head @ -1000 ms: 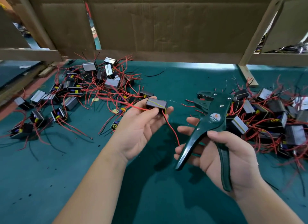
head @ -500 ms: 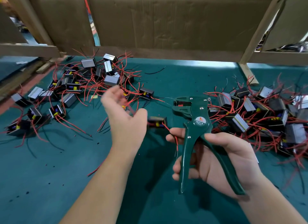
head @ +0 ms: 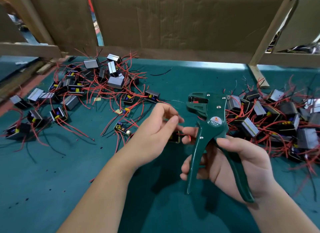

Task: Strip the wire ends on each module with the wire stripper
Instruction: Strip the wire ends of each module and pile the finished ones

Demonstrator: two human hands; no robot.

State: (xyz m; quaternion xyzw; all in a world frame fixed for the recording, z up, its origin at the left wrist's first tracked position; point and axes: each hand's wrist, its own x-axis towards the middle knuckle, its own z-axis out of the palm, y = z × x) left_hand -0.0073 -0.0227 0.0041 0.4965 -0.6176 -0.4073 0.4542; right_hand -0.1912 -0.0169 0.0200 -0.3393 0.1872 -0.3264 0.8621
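Our right grip [head: 252, 163] was closed round the handles of the green wire stripper [head: 214, 123]. The handles stood spread and the jaws held no wire. The tool was in the air above the tabletop [head: 52, 180], right of centre. Its long axis ran from the handle ends near us up and away to the head, leaning a little left, and the head's mouth faced left.

Just left of it a small module [head: 175, 137] with red leads showed between the two hands. Our left grip [head: 152, 132] hovered over it with fingers curled. Blur hid whether they pinched a wire, so we could not tell.

We judged the job to be mid-run: this module's ends were not yet in the jaws. A heap of modules [head: 112, 80] lay at left and another heap [head: 270, 121] at right. Their wire tips were too small to show which heap was stripped. Cardboard panels [head: 173, 24] closed off the back.
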